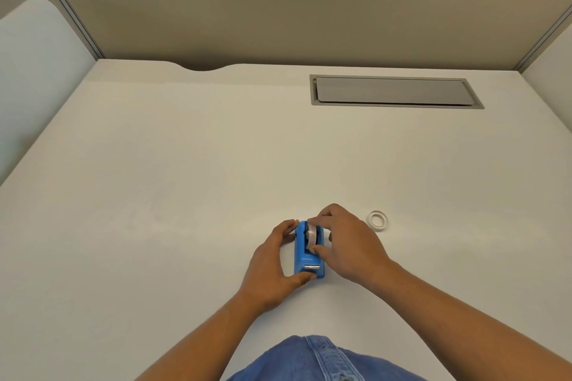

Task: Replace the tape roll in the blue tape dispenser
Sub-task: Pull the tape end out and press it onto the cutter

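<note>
The blue tape dispenser (pixel 301 257) stands on the white desk (pixel 185 179), near the front middle. My left hand (pixel 272 266) grips its body, fingers at the far end and thumb at the near end by the metal cutter. A tape roll (pixel 311 237) sits upright in the dispenser's slot. My right hand (pixel 346 238) pinches that roll, with the fingertips on its top and the thumb on its near side. Another tape roll (pixel 378 220), whitish and flat on the desk, lies just right of my right hand.
A grey cable hatch (pixel 393 91) is set into the desk at the back right. Beige partition walls (pixel 309 15) close the back and sides, with a sign reading 383 at the upper left. The desk's back edge has a curved cut-out.
</note>
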Tool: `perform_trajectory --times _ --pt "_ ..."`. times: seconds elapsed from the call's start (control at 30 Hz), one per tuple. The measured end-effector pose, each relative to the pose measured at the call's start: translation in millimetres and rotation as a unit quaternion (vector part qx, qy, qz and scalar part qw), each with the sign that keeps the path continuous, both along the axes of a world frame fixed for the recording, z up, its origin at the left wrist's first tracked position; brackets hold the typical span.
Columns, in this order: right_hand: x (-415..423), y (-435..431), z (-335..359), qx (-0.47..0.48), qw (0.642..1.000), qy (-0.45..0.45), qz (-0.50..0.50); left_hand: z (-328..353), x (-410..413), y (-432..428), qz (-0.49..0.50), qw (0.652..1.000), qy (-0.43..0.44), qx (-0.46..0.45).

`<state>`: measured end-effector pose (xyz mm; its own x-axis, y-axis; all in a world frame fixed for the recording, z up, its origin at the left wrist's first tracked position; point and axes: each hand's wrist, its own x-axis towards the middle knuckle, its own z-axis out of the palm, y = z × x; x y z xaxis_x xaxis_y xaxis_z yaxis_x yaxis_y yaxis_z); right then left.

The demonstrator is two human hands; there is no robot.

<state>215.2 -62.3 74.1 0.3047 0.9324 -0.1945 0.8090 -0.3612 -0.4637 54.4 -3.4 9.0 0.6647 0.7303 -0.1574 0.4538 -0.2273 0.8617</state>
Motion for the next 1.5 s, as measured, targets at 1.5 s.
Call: perform_trajectory --times 1.5 --pt "-2 -16 -13 0.051 0.998 0.028 -0.011 27 -5 5 -0.017 0.994 0.068 0.084"
